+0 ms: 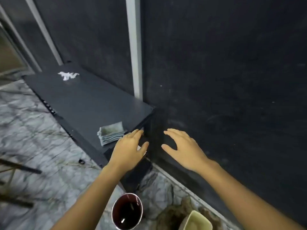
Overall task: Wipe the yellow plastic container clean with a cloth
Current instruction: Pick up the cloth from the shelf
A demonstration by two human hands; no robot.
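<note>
A pale yellow plastic container (196, 220) stands on the floor at the bottom right, partly cut off by the frame edge. A folded grey-green cloth (111, 133) lies at the near end of a dark shelf (86, 100). My left hand (128, 149) hovers just right of the cloth, fingers straight and holding nothing. My right hand (181, 149) is spread open in front of the dark wall (224, 80), also holding nothing. Both hands are well above the container.
A dark red bucket (127, 211) with a white rim stands on the marble floor (33, 133) below my left forearm. A brown rag (172, 213) lies around the container. A white crumpled scrap (68, 75) sits at the shelf's far end. A white strip (135, 47) runs up the wall.
</note>
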